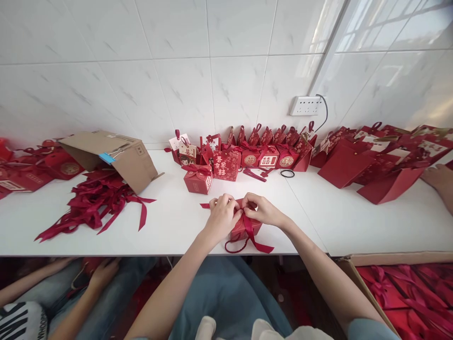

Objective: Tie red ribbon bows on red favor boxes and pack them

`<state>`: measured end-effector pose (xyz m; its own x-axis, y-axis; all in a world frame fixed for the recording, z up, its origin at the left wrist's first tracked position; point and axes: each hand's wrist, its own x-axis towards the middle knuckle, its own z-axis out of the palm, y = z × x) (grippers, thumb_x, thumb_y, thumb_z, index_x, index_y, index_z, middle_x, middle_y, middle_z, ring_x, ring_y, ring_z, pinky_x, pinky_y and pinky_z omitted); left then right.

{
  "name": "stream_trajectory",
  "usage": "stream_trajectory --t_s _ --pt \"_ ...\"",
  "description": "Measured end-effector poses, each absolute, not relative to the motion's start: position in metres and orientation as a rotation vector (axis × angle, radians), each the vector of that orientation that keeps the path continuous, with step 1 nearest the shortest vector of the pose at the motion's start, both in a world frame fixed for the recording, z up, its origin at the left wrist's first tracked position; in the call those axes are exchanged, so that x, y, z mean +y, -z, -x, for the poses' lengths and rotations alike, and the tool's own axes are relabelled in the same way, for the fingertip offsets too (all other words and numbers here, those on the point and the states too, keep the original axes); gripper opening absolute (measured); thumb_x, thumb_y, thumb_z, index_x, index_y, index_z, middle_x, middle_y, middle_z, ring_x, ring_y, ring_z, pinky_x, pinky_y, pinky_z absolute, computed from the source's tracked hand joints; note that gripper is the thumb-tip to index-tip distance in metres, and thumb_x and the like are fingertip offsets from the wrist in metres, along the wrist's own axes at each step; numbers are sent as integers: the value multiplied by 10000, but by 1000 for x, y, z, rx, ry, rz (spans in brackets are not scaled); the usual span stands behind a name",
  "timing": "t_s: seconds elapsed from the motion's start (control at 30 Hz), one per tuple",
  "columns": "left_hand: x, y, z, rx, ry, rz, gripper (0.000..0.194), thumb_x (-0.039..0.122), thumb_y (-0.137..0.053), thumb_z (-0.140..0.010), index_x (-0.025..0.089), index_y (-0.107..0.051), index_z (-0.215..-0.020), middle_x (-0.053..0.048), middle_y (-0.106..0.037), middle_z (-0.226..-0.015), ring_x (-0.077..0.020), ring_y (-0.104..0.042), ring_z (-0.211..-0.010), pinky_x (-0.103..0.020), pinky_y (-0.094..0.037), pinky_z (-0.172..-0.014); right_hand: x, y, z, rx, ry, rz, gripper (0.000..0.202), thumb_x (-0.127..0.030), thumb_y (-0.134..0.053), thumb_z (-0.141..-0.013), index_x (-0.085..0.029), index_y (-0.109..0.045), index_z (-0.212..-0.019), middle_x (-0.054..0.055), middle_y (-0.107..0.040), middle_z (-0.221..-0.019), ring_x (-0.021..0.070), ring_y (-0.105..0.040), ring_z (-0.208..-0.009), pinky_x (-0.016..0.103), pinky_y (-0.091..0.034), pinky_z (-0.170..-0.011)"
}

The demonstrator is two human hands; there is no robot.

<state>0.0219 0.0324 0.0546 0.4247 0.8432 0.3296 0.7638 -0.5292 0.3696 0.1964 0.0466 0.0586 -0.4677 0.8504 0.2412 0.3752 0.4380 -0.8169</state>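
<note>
A small red box [238, 230] stands near the front edge of the white table, with a dark red ribbon [249, 228] over its top and a twisted cord loop [236, 249] in front. My left hand [223, 213] is closed, pinching the ribbon at the box's top left. From the right, my right hand [261, 208] pinches the ribbon too, its fingers curled close to the left ones. One ribbon end sticks out left of my hands; another hangs down the front onto the table. My fingers partly cover the box top.
Behind are a finished-looking red box [198, 181], rows of red boxes [267, 157] and a black ring [287, 174]. Ribbons [102, 198] spill from a cardboard box [134, 165] at left. Red bags [343, 167] and a person's hand are right; a carton [368, 302] of red boxes stands lower right; another person sits lower left.
</note>
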Motion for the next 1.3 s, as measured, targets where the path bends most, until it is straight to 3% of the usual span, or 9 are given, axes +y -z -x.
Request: stream_trajectory --t_s 0.2,0.37,0.6,0.77,0.93,1.1,1.3 --pt "31 -47 -25 1573 -1001 -2404 42 151 -490 -822 171 -503 -787 -40 -533 -911 -183 -531 -918 -379 -297 -835 48 -58 -202 -2079 -933 1005 64 -128 -472 -670 -183 -481 -702 -14 -484 -714 111 -415 -619 244 -356 -590" --pt "33 -47 -25 1543 -1022 -2326 49 139 -464 -818 176 -485 -794 -35 -515 -902 -176 -533 -914 -376 -320 -845 45 -64 -195 -2152 -820 1050 72 -161 -519 -703 -175 -545 -768 4 -500 -759 122 -459 -652 262 -373 -624" --pt "36 -50 -20 1633 -953 -2328 76 133 -524 -761 183 -467 -746 -31 -499 -842 -199 -530 -846 -370 -397 -802 50 -60 -194 -1917 -1212 975 101 -259 -517 -747 -165 -525 -710 -17 -476 -694 97 -400 -578 248 -345 -560" --pt "33 -47 -25 1567 -1114 -2391 137 56 -441 -770 189 -466 -746 -42 -497 -848 -177 -535 -779 -301 -443 -707 47 -64 -187 -2071 -991 1068 38 -148 -530 -673 -172 -532 -702 -8 -487 -735 112 -434 -639 261 -373 -628" --pt "38 -47 -11 1705 -1238 -2348 219 35 -348 -801 197 -471 -722 -46 -504 -816 -181 -538 -749 -300 -440 -688 47 -67 -189 -2108 -966 1093 44 -158 -506 -694 -177 -495 -656 -5 -495 -724 114 -438 -629 263 -375 -623" --pt "47 -57 23 1816 -1234 -2069 173 70 -398 -776 199 -495 -714 -55 -538 -838 -206 -546 -777 -334 -415 -722 47 -68 -200 -2031 -1139 1017 65 -182 -492 -693 -181 -443 -650 -15 -458 -725 112 -411 -638 260 -353 -616" --pt "51 -59 48 1715 -1118 -1630 169 84 -497 -688 203 -536 -801 -8 -603 -773 -168 -571 -682 -303 -419 -682 47 -71 -199 -1952 -1210 1025 161 -220 -554 -692 -187 -406 -638 -35 -435 -659 108 -374 -619 255 -321 -596"
